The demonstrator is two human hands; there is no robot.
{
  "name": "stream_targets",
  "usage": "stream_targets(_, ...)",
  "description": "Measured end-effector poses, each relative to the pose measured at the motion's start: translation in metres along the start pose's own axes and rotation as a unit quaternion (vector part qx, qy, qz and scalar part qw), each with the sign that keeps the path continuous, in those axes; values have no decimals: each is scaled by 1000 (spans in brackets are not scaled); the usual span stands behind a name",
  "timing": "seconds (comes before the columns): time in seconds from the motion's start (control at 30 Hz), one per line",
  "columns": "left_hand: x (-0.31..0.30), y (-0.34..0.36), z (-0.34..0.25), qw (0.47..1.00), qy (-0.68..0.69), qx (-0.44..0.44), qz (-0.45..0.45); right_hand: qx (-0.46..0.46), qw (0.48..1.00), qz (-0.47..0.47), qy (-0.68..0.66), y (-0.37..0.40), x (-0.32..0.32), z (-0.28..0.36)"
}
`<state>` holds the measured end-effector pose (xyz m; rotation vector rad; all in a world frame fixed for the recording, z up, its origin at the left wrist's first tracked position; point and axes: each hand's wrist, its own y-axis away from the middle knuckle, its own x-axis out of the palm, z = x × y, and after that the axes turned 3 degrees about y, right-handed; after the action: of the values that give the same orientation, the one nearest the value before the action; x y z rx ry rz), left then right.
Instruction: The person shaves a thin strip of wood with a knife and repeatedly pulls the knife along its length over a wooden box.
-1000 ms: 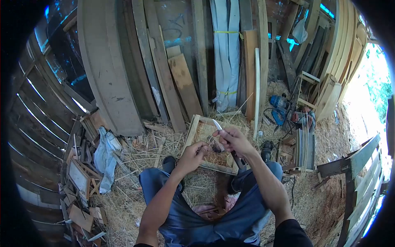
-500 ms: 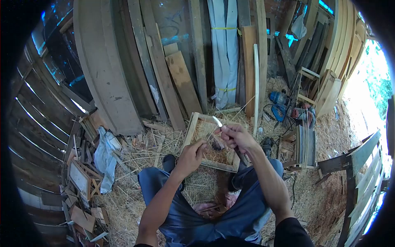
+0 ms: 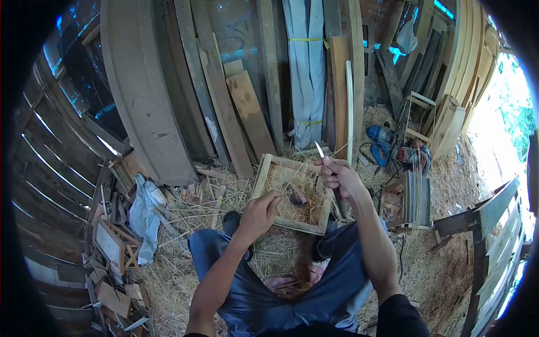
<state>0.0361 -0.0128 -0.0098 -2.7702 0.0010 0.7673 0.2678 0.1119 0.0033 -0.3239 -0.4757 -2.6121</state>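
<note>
My right hand (image 3: 341,176) is closed around a knife, its pale pointed blade (image 3: 320,150) tilted up and to the left. The dark lower end of the handle shows below the fist. My left hand (image 3: 261,215) has its fingers curled and pinched together near the left side of a wooden frame (image 3: 259,178). Whatever sits in that pinch is too small or too thin to make out. Inside the frame lie thin shavings and a small dark object (image 3: 300,198).
Wood shavings and strips (image 3: 193,210) cover the floor. Boards (image 3: 251,112) and a wrapped grey bundle (image 3: 306,73) lean on the wall. To the right are blue power tools (image 3: 380,143) and a small wooden stand (image 3: 412,196). A pale cloth (image 3: 146,213) and wood scraps lie left.
My right hand with the knife has moved right, away from my left hand, and the blade now points more steeply up. The left hand has stayed nearly in place.
</note>
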Motion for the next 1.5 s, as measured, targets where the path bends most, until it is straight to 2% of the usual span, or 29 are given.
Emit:
stream_targets(0.07, 7, -1, 3, 999, -32, 37, -20, 12, 1000, -13, -17, 4, 0, 1)
stream_targets(0.1, 12, -1, 5, 999, -29, 37, -22, 27, 997, -27, 73, 14, 14, 5)
stream_targets(0.13, 15, -1, 7, 998, -32, 48, -36, 25, 997, -28, 73, 12, 20, -3)
stream_targets(0.2, 14, -2, 10, 996, -38, 57, -49, 47, 994, 32, 94, 5, 25, -21)
stream_targets(0.23, 9, -2, 10, 998, -34, 39, -41, 20, 982, -67, 174, 2, 18, -15)
stream_targets(0.27, 5, 0, 11, 999, -29, 21, -33, 23, 983, -68, 170, -2, 4, -10)
stream_targets(0.33, 1, 0, 7, 999, -29, 2, -26, -36, 999, -35, 4, -3, -14, 7)
stream_targets(0.4, 4, -3, 5, 999, -25, -12, -27, -47, 996, -44, 59, 7, -2, 4)
stream_targets(0.47, 13, -4, 8, 997, -60, 32, -33, 38, 997, 15, 71, 14, 29, -8)
stream_targets(0.5, 14, -5, 7, 997, -60, 33, -31, 20, 996, 85, 36, 13, 35, -16)
stream_targets(0.6, 9, -2, 3, 998, -51, 26, -40, 18, 997, 30, 65, 4, 27, -11)
stream_targets(0.67, 7, -3, -1, 998, -42, 30, -38, 20, 999, 40, 29, -2, 8, -10)
stream_targets(0.77, 8, 0, 3, 996, -71, 50, -35, -22, 999, -26, 2, -4, -14, 1)
stream_targets(0.87, 9, 1, 4, 996, -73, 42, -40, -8, 1000, -19, 2, 1, -15, 2)
stream_targets(0.93, 14, 0, 3, 993, -81, 59, -58, 23, 999, -19, 12, 9, 7, -2)
stream_targets(1.0, 14, -1, 4, 990, -93, 75, -79, 51, 997, 48, 40, 11, 28, -15)
stream_targets(1.07, 10, 1, 9, 990, -129, 38, -43, 45, 997, 21, 51, 9, 23, -5)
stream_targets(1.13, 9, 1, 7, 993, -101, 47, -47, 8, 999, -7, -32, 0, -2, 2)
stream_targets(1.2, 9, -2, 8, 994, -69, 64, -53, 6, 1000, 9, -27, 0, -3, -2)
stream_targets(1.27, 13, -1, 14, 999, -21, 38, -29, 20, 998, -10, 57, 5, 10, -12)
stream_targets(1.3, 12, -2, 12, 999, -21, 40, -27, 32, 996, 52, 62, 8, 17, -15)
stream_targets(1.37, 8, -4, 6, 1000, 14, -20, -3, 34, 996, 24, 77, 8, 19, -10)
stream_targets(1.4, 6, -3, 4, 1000, 13, -22, 0, 38, 995, -4, 92, 6, 20, -9)
stream_targets(1.5, 6, -3, 3, 1000, 2, -13, 4, 0, 999, -3, 44, -2, -6, -2)
